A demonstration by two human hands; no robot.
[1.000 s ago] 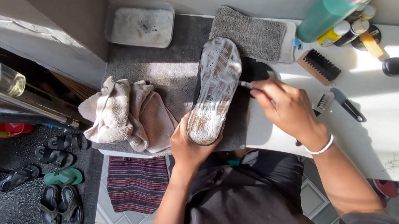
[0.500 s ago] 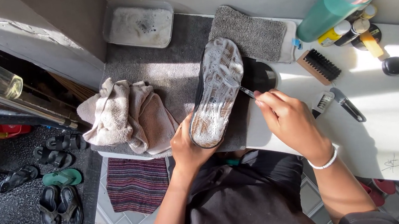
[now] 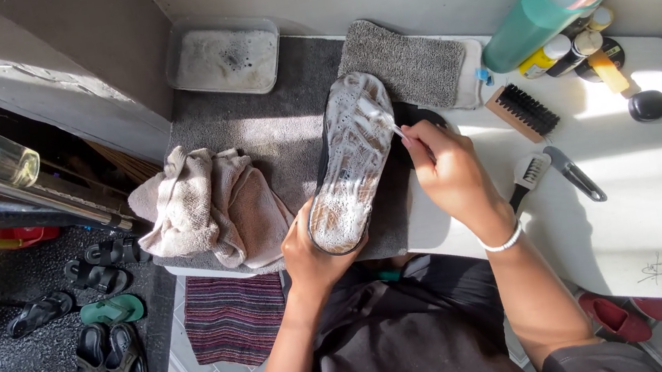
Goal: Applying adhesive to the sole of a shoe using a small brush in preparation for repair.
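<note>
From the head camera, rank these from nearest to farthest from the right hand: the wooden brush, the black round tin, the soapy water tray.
From the right hand:
1. Wooden brush, just beyond it on the white table.
2. Black round tin, near the table's far right edge.
3. Soapy water tray, far left corner by the wall.

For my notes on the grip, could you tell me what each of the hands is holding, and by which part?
The left hand holds the soapy shoe, sole up, by its near end. The right hand holds a small brush by its handle, bristles on the sole.
</note>
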